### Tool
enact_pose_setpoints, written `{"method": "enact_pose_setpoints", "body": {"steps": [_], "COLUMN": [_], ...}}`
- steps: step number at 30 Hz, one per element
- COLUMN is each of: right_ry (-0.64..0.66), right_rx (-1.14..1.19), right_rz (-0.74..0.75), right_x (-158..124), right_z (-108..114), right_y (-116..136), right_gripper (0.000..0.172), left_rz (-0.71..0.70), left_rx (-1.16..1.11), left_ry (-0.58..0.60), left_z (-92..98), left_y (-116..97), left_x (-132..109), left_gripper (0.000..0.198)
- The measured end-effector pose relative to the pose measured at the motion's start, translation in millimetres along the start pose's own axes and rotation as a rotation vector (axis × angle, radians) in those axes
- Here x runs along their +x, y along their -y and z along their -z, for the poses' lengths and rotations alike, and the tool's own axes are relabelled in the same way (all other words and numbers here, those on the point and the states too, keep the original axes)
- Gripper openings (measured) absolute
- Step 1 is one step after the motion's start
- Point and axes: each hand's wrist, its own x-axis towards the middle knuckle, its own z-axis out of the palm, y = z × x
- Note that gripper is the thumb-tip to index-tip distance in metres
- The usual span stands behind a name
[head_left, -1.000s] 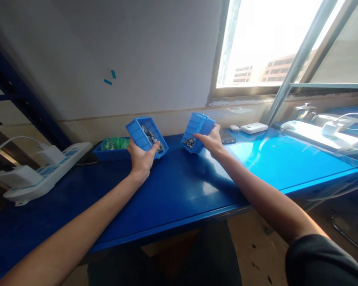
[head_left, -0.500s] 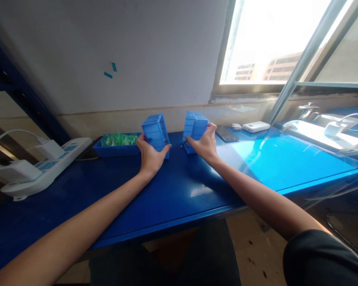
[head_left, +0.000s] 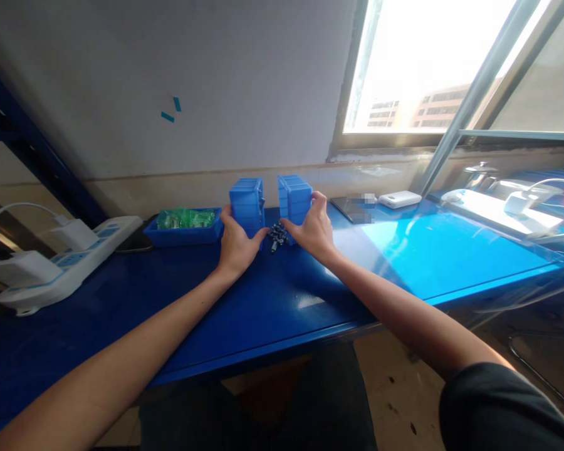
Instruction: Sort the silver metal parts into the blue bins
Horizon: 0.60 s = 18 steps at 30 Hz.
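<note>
Two small blue bins stand tipped on their sides on the blue table, their openings facing each other. My left hand (head_left: 239, 247) grips the left bin (head_left: 245, 203), thumb along its lower rim. The right bin (head_left: 297, 202) is held by my right hand (head_left: 314, 228), with the thumb at its near lower edge and fingers over its far side. Between the two openings lies a small heap of dark metallic parts (head_left: 277, 234) on the table. The insides of the bins are mostly hidden.
Left of the bins sits a blue tray (head_left: 183, 235) with green plastic-wrapped items (head_left: 185, 218). A power strip (head_left: 75, 263) with plugs lies further left. Rightward are a dark phone (head_left: 352, 209) and a white device (head_left: 399, 200); the wall (head_left: 207, 144) rises behind.
Both bins have been turned more steeply onto their sides, and the right one has moved left, closer to the other. A heap of small parts now shows on the table between them.
</note>
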Motion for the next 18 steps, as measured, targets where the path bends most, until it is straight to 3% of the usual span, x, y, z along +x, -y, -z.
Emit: {"method": "enact_pose_setpoints", "body": {"steps": [5, 13, 18], "right_ry": [-0.006, 0.013, 0.043], "right_rx": [-0.017, -0.008, -0.027], "right_rz": [0.031, 0.043, 0.109], "right_x": [1, 1, 6], "right_z": [2, 4, 9], "right_y": [-3, -2, -8], "right_gripper": [0.077, 0.078, 0.077], "left_rz": [-0.011, -0.091, -0.17], "left_rx": [0.07, 0.065, 0.132], "left_ry": [0.007, 0.018, 0.079], "left_z": [6.8, 2.8, 12.7], "left_y": [3, 4, 6], "left_x": [2, -3, -1], "left_gripper": [0.086, 0.085, 0.085]}}
